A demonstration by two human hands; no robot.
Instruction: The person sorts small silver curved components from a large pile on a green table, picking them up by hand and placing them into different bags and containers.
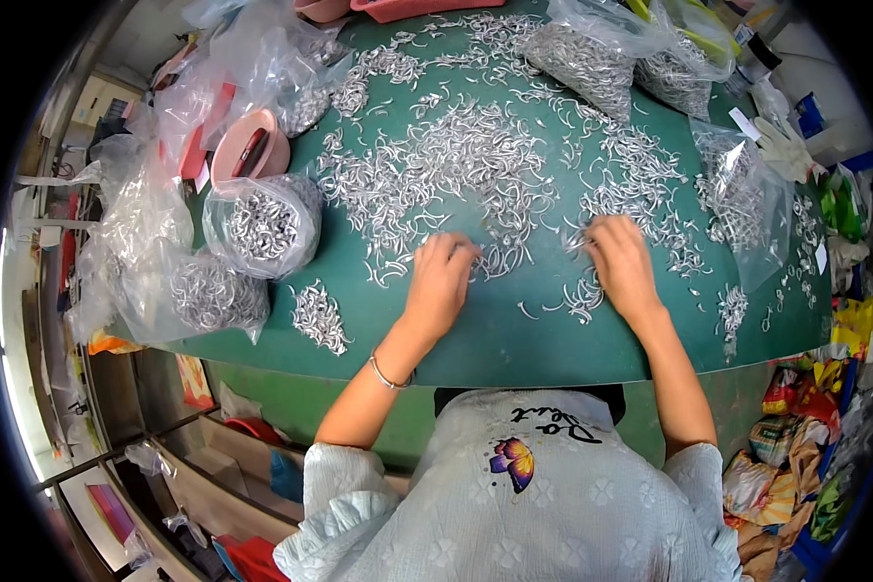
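Many small curved silvery metal pieces (pixel 485 145) lie scattered and heaped over a green tabletop (pixel 514 354). At the near edge of the main heap, my left hand (pixel 441 276) is closed, its fingers bent down and bunched; the tips blur, and what they hold is hidden. My right hand (pixel 619 257) reaches down beside a smaller spread of the pieces (pixel 640 175), fingers curled and smeared by motion. Between and just below the hands sits a small loose cluster of pieces (pixel 582 298). A separate little pile (pixel 318 317) lies left of my left hand.
On the left stand an open clear bag of pieces (pixel 265 223), another filled bag (pixel 218 294) and a pink bowl (pixel 250 145) with a red-and-black tool. Filled bags (pixel 587 66) sit at the far right, and one bag (pixel 742 189) at the right edge. Drawers (pixel 223 466) are below left.
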